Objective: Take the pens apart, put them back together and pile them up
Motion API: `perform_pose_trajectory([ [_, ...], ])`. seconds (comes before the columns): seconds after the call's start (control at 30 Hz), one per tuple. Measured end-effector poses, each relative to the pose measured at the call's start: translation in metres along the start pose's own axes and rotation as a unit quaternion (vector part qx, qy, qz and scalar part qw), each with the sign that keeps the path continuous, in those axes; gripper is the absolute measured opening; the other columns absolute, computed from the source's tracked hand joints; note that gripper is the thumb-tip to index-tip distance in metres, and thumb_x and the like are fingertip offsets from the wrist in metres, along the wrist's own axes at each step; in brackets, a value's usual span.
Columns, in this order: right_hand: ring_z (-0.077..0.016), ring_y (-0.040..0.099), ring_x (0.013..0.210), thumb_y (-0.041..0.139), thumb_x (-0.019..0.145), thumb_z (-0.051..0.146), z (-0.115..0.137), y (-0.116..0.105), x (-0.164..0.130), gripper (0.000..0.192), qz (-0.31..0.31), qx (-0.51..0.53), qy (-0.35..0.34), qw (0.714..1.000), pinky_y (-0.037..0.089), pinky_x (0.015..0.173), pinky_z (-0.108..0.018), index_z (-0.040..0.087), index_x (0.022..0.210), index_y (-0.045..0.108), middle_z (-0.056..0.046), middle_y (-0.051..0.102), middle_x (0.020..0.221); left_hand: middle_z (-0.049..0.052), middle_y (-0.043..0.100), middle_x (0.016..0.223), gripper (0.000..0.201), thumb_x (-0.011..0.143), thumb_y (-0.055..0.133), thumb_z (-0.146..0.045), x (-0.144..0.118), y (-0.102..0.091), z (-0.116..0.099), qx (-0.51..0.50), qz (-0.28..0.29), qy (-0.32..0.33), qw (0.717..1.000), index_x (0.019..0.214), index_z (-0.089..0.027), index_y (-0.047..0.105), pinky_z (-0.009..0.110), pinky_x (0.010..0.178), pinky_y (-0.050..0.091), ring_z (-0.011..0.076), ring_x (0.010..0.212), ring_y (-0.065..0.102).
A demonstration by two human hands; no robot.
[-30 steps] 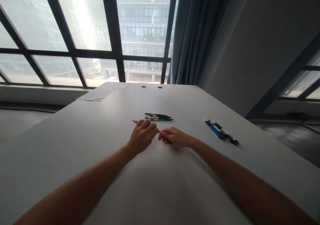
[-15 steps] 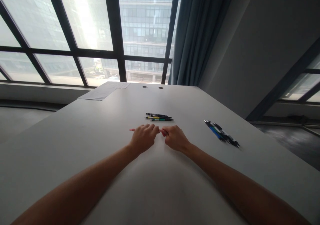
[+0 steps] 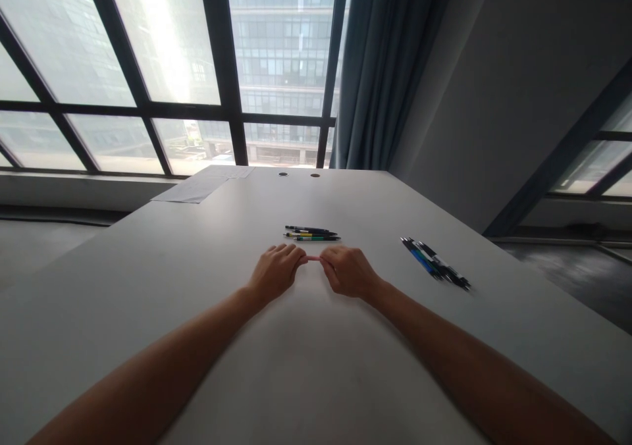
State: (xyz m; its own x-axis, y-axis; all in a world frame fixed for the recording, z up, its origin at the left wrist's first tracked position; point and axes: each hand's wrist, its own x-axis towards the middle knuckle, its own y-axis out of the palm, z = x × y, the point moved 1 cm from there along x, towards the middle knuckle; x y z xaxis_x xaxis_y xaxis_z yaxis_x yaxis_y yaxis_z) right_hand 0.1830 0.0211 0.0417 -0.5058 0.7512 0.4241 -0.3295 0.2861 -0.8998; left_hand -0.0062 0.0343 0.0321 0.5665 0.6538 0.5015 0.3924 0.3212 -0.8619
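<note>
Both my hands hold one pink pen (image 3: 313,258) just above the grey table (image 3: 148,287). My left hand (image 3: 274,272) grips its left part and my right hand (image 3: 348,271) grips its right part, so only a short pink stretch shows between my fingers. Just beyond my hands lies a small group of pens (image 3: 312,233), black, yellow and green, side by side.
A second bunch of blue and black pens (image 3: 435,263) lies to the right near the table's edge. Sheets of paper (image 3: 197,185) sit at the far left corner, and two cable holes (image 3: 299,174) mark the far end. A window and a curtain stand behind.
The pink tip that stuck out left of my left hand is now hidden. My hands have drawn level, each closed on an end of the pen.
</note>
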Motion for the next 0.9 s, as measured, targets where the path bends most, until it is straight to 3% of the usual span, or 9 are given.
perform_pose_trajectory([
  [0.23, -0.0081, 0.03, 0.049, 0.04, 0.082, 0.028, -0.002, 0.011, 0.003, 0.031, 0.001, 0.262, 0.076, 0.962, 0.022, 0.051, -0.023, 0.018, 0.052, 0.039, 0.006, 0.032, 0.05, 0.007, 0.067, 0.092, 0.029, 0.1, 0.035, -0.032, -0.002, 0.003, 0.007, 0.005, -0.05, 0.048, 0.998, 0.103, -0.019, 0.061, 0.032, 0.076, 0.039, 0.0188, 0.084, 0.057],
  [0.43, -0.0084, 0.03, 0.048, 0.041, 0.076, 0.034, 0.003, 0.01, 0.004, 0.029, 0.035, 0.367, 0.148, 0.918, 0.023, 0.047, -0.023, 0.019, 0.052, 0.041, 0.005, 0.031, 0.048, 0.006, 0.067, 0.09, 0.03, 0.1, 0.035, -0.032, -0.001, -0.001, 0.003, -0.026, -0.06, 0.096, 0.993, 0.093, -0.018, 0.061, 0.03, 0.076, 0.038, 0.0171, 0.082, 0.056],
  [0.57, -0.0079, 0.029, 0.046, 0.043, 0.076, 0.034, 0.011, 0.006, 0.004, 0.03, 0.021, 0.402, 0.169, 0.9, 0.023, 0.046, -0.023, 0.02, 0.05, 0.038, 0.005, 0.031, 0.048, 0.006, 0.066, 0.084, 0.029, 0.1, 0.033, -0.027, 0.0, -0.002, 0.0, -0.025, -0.075, 0.098, 0.992, 0.091, -0.017, 0.059, 0.03, 0.073, 0.038, 0.0167, 0.077, 0.056],
  [0.77, -0.0068, 0.024, 0.046, 0.043, 0.079, 0.035, 0.019, 0.005, 0.003, 0.035, -0.014, 0.369, 0.139, 0.919, 0.02, 0.045, -0.023, 0.021, 0.049, 0.03, 0.006, 0.026, 0.047, 0.005, 0.064, 0.077, 0.029, 0.1, 0.032, -0.024, 0.002, -0.001, 0.0, -0.039, -0.104, 0.124, 0.986, 0.088, -0.016, 0.057, 0.03, 0.067, 0.037, 0.0162, 0.07, 0.055],
  [0.9, -0.0065, 0.023, 0.046, 0.045, 0.08, 0.028, 0.017, 0.002, 0.0, 0.035, -0.037, 0.27, 0.037, 0.961, 0.019, 0.048, -0.025, 0.02, 0.05, 0.028, 0.006, 0.025, 0.048, 0.004, 0.065, 0.076, 0.026, 0.098, 0.034, -0.022, 0.0, 0.001, 0.003, -0.055, -0.077, 0.13, 0.987, 0.086, -0.017, 0.057, 0.029, 0.065, 0.037, 0.0151, 0.065, 0.057],
])
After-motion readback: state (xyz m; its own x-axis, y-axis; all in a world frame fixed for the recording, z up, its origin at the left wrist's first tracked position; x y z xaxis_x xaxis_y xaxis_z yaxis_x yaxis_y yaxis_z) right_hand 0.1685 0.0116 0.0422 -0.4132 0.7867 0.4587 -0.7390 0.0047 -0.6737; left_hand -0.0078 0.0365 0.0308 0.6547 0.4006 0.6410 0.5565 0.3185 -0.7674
